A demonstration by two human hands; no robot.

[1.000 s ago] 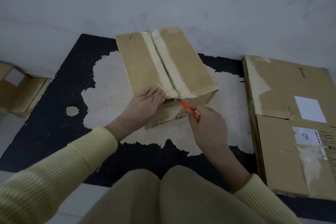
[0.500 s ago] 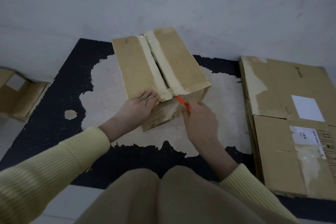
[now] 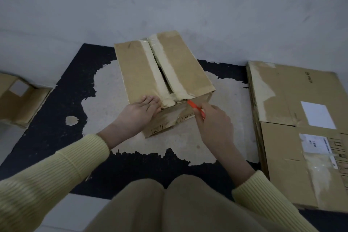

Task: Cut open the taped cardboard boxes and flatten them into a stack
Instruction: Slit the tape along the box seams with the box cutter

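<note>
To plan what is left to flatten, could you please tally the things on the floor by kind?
boxes not yet flat: 2, the taped box in the middle and the left-edge box
flattened cardboard stack: 1
orange cutter: 1
black mat: 1
Total: 5

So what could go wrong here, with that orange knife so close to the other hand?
The orange cutter in the right hand is at the near edge of the cardboard box, close to the left hand pressing on the top; a slip sideways could nick it. The box is held down by that one flat hand only, so it might shift under the blade.
</note>
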